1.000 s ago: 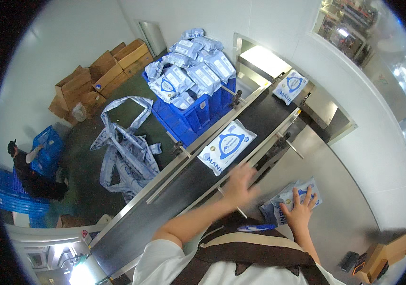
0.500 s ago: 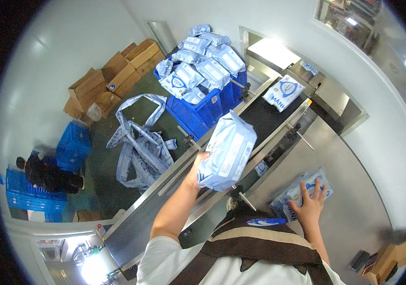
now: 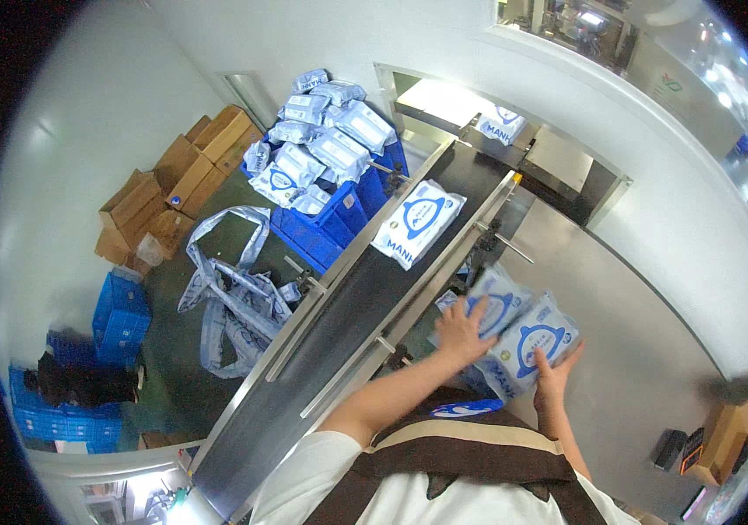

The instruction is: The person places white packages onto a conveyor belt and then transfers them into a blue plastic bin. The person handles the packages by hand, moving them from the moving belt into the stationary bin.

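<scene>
Two white and pale-blue soft packs, looking like wet wipes, are side by side low over the metal table in front of me. My left hand [image 3: 464, 334] grips the left wipes pack [image 3: 501, 299], which is slightly blurred, with its fingers over the front. My right hand [image 3: 554, 378] has hold of the right wipes pack [image 3: 538, 341] at its lower right side, thumb on the front. The packs overlap at their edges. More pale-blue wrapping shows beneath them, partly hidden by my left hand. Another wipes pack [image 3: 419, 224] lies face up on the dark conveyor belt [image 3: 330, 324].
Further packs fill a blue crate [image 3: 313, 236] beyond the belt. A wall opening holds one more pack [image 3: 502, 124]. Film strips [image 3: 238, 306] and cardboard boxes [image 3: 203, 166] lie on the floor. A person [image 3: 76, 381] is by blue crates at far left. The metal table [image 3: 636, 350] extends right.
My left hand has come from over the belt to the table with its pack. My right hand now grips a pack instead of lying spread on it. The belt's pack has moved nearer.
</scene>
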Motion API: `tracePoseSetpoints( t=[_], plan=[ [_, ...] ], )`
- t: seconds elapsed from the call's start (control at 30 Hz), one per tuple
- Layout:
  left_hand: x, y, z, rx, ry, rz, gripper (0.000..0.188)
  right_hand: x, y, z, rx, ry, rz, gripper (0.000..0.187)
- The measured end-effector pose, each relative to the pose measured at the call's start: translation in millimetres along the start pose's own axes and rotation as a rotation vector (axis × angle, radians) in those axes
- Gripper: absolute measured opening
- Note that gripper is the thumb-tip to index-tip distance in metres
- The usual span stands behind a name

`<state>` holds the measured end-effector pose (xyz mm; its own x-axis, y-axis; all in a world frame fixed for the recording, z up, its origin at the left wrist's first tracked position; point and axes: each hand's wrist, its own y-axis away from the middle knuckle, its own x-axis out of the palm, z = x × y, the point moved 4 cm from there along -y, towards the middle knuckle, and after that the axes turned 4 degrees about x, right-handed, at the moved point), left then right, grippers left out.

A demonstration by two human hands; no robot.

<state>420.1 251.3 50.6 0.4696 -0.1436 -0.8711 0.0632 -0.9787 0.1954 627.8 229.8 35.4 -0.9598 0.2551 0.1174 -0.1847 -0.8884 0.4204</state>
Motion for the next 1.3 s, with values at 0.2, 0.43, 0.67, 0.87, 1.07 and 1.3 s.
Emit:
tracePoseSetpoints(
  t=[0.2,0.43,0.67,0.87,1.07,1.3],
  plan=[
    [2.6,18.0,21.7,0.472,0.096,-0.224,0.063,-48.2,-16.1,13.2,0.251,-0.063,0.159,0.075],
    [-129.8,4.7,165.1,-0.168,-0.04,-0.139,0.082,-51.2,-19.3,14.0,0.226,-0.038,0.208,0.071],
    [-103.2,30.9,153.3,-0.171,2.223,0.152,0.075,-48.7,-15.2,18.6,0.226,-0.039,0.199,0.071],
    [-74.8,7.4,80.9,-0.084,2.213,0.353,0.068,-46.6,-16.1,20.8,0.244,-0.069,0.205,0.074],
    [-37.0,-2.9,32.4,-0.223,1.658,0.356,0.071,-48.4,-21.3,11.3,0.213,-0.072,0.224,0.074],
    [-9.6,21.6,-42.9,0.33,0.08,0.042,0.083,-51.1,-14.7,22.5,0.266,-0.164,0.197,0.068]
  ],
)
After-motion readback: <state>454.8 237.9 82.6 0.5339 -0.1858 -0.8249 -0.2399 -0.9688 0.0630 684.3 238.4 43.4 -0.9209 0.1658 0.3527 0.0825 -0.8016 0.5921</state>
